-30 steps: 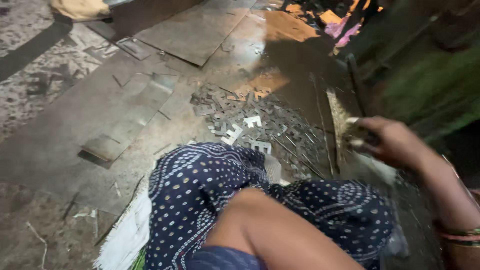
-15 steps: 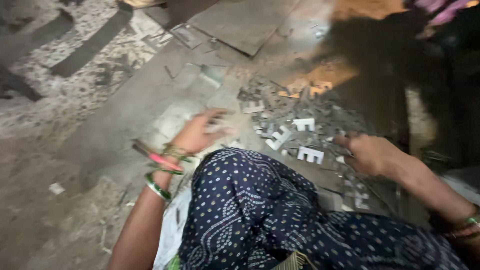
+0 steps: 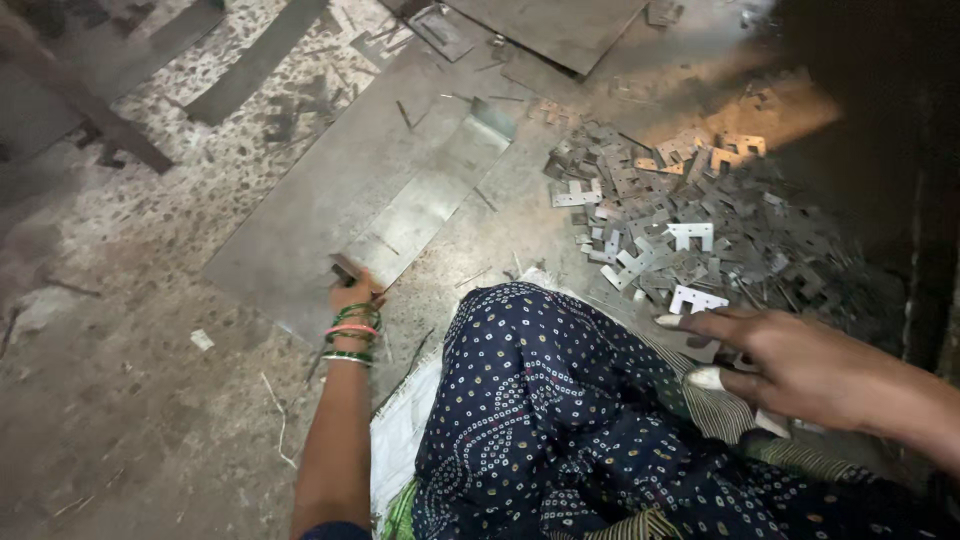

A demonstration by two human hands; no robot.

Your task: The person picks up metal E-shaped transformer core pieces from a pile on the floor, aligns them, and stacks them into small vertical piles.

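Note:
My left hand, with bangles at the wrist, grips the near end of a long narrow metal strip that lies on the floor, its far end bent upward. My right hand hovers with spread fingers over the near edge of a heap of small stamped metal pieces; its fingertips are taped white and it holds nothing that I can see. My knee in dark blue dotted cloth lies between the two hands.
Large flat metal sheets cover the floor ahead. A dark metal bar and more sheets lie farther back. A white woven sack is under my leg. The right side is in deep shadow.
My left hand has reached forward and left and taken hold of the strip's end. The right hand has drawn back from the heap toward my knee.

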